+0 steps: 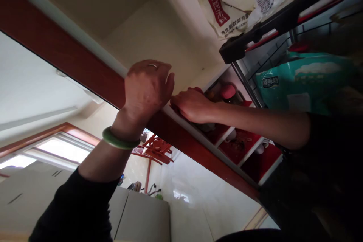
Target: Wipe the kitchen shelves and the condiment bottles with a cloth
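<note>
Bottles [228, 92] with red caps are standing in the open shelf compartment, just beside the right hand [193, 105]. This hand is curling its fingers at the shelf edge, and I cannot tell what it is gripping. The left hand [146, 89] is lying flat, fingers pressed together, against the red frame [85, 64]. In my judgement, a firm brace there is making the reach safer. A teal bag [300, 79] is lying nearby on the wire rack [249, 83].

Red cabinet rail [85, 64] with a white upper edge, slanting overhead, my left hand [146, 90] hooked over it, pink-capped jar [228, 91] upright in the shelf behind, just beside my right hand [193, 104], fingers hidden.
</note>
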The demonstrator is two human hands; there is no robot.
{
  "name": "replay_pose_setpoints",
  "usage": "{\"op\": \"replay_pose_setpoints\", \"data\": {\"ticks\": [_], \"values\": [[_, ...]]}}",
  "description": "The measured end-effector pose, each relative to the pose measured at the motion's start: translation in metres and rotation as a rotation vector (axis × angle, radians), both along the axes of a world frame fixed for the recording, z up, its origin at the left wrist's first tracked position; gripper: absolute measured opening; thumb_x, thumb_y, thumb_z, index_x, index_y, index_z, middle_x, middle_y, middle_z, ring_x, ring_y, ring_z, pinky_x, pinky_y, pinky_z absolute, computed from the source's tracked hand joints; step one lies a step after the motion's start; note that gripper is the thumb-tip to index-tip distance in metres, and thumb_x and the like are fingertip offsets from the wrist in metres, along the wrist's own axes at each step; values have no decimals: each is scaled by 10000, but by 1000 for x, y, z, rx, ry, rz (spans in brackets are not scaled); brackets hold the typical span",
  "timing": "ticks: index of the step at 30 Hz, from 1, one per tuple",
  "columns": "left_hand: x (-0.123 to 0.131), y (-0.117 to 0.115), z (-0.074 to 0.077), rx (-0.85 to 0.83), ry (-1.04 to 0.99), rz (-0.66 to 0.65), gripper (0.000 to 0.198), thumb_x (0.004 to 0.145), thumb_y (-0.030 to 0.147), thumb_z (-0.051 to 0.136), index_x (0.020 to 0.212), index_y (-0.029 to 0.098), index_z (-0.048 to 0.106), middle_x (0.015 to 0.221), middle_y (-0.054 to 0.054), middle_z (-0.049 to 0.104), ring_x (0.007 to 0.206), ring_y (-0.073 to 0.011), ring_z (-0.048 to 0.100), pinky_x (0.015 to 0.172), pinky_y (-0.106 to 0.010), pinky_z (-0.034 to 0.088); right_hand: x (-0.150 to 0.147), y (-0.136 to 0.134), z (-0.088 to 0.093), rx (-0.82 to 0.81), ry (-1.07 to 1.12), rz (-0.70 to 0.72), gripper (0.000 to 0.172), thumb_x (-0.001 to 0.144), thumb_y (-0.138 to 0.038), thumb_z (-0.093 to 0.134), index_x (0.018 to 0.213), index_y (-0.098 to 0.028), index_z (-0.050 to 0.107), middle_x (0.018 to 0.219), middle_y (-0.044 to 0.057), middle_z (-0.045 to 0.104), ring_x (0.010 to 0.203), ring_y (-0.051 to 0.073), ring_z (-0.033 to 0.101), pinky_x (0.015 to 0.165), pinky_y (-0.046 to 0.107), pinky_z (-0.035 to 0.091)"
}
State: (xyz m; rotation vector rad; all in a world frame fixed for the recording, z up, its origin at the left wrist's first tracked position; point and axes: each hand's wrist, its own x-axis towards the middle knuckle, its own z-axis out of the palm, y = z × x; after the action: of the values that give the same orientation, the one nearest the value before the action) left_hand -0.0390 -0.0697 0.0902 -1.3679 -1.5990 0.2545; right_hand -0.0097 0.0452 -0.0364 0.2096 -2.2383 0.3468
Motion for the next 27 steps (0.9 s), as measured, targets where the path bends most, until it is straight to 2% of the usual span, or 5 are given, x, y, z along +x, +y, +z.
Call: {"op": "replay_pose_setpoints", "data": {"ticks": [3, 8, 14, 21, 27], "values": [[-5, -4, 4, -4, 32, -48, 347, 983, 376, 498, 1220, 320, 745, 1171, -95, 787, 1195, -318, 704, 1032, -477, 567, 2, 2, -6, 30, 102, 35, 285, 1056, -171, 471, 1249, -148, 679, 1111, 148, 755, 1052, 273, 684, 904, 365, 425], [-5, 0, 3, -6, -55, 0, 372, 984, 360, 510, 1283, 331, 730, 1310, -102, 752, 1292, -328, 668, 1133, -515, 519, -10, 2, 8, -104, -128, 11, 327, 1110, -282, 392, 1185, -185, 695, 1052, 143, 763, 917, 272, 688, 746, 336, 406], [-4, -2, 2, 12, -54, -13, 361, 1009, 386, 487, 1272, 342, 731, 1295, -73, 767, 1284, -300, 677, 1118, -489, 534, 6, 15, -12, 30, 110, 89, 290, 1060, -157, 460, 1264, -151, 666, 1164, 141, 738, 1084, 258, 663, 949, 352, 423], [-7, -3, 2, 54, -88, 35, 437, 1031, 434, 428, 1298, 269, 732, 1338, -82, 756, 1279, -309, 664, 1096, -531, 509, -10, 17, 12, -116, -66, -193, 349, 1094, -304, 432, 1275, -144, 684, 1086, 163, 780, 981, 316, 715, 760, 339, 391], [-11, -5, 2, 96, -290, -137, 362, 1005, 516, 539, 1209, 320, 765, 1290, -63, 775, 1316, -323, 655, 1185, -495, 479, 4, -14, -16, -274, 176, 64, 234, 1043, -206, 469, 1148, -155, 672, 1039, 102, 784, 983, 250, 715, 1017, 386, 446]]}}
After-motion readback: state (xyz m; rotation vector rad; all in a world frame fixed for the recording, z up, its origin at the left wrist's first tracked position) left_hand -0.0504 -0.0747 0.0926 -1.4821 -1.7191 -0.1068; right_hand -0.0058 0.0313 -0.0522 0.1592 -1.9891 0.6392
